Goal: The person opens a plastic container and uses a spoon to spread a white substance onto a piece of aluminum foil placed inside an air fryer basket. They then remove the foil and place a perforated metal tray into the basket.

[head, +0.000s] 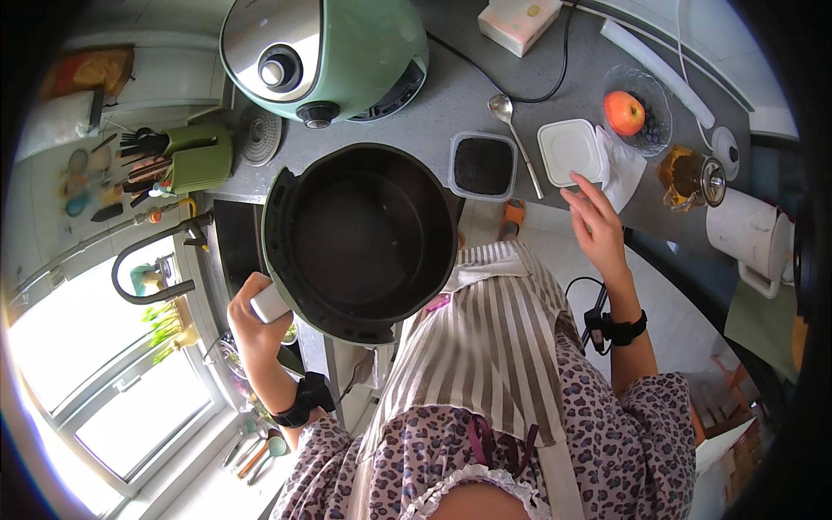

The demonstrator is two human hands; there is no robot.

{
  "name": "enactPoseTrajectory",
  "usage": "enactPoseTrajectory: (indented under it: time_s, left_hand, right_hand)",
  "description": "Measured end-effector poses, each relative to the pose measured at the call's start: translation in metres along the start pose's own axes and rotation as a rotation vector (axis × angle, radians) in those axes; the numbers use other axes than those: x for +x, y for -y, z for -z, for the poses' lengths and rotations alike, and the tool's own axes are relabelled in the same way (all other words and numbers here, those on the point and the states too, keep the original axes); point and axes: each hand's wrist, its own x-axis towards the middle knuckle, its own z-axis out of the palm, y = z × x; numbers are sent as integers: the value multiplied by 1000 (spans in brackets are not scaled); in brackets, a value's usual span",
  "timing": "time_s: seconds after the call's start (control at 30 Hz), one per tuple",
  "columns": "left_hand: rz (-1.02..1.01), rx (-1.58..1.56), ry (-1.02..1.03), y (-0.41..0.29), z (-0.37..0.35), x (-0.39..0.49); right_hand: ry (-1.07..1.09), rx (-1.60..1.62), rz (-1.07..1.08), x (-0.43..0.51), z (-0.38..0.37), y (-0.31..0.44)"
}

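Note:
My left hand grips the pale handle of a black air fryer basket with a green rim. The basket is held up in front of me with its dark inside facing the camera. My right hand is raised at the counter's front edge, fingers apart and holding nothing. Just beyond its fingertips are a square white dish or lid and a white paper towel. Between the basket and that hand stands a clear plastic tub of black granular stuff. Beside the tub lies a metal spoon.
The green air fryer body stands at the back, its cord running right. A glass bowl with an apple, a glass teapot and a white appliance are to the right. A sink faucet and green knife holder are left.

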Motion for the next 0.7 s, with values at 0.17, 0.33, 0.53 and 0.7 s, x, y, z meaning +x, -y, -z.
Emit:
enactPoseTrajectory:
  time_s: [0.17, 0.33, 0.53, 0.7]
  left_hand:
    - [36, -58, -51, -11, 0, -9]
    - [195, -235, -59, -11, -10, 2]
    - [75, -63, 20, -18, -26, 10]
    - [49, 56, 30, -17, -42, 10]
  right_hand:
    - [1, 32, -4, -3, 1, -5]
    - [11, 65, -9, 2, -2, -8]
    - [12, 180, -70, 3, -4, 0]
    - [64, 257, 38, 9, -8, 25]
